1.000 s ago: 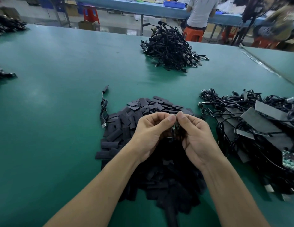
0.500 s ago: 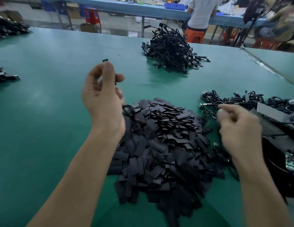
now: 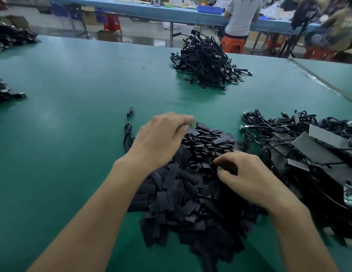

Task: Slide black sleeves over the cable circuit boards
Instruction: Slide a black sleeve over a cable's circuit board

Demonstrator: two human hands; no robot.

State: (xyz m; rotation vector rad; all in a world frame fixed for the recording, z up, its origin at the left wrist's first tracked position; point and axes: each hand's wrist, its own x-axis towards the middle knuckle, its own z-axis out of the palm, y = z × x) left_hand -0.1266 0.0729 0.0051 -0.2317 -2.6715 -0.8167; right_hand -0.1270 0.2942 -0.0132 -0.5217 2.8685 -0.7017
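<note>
Though the right hand [image 3: 247,179] pinches a part [image 3: 227,169] (dark), fingers [image 3: 240,158] hide it.

1. No text, label, brand or number can be read anywhere.
2. Pale marks are seen on a shirt [image 3: 346,24] at far right, too blurred to be made out.

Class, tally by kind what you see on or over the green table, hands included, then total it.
Left hand, right hand: 2
Sleeve heap: 1
Cable heaps: 4
Loose cable: 1
Circuit board pinched in right hand: 1
Total: 9
</note>
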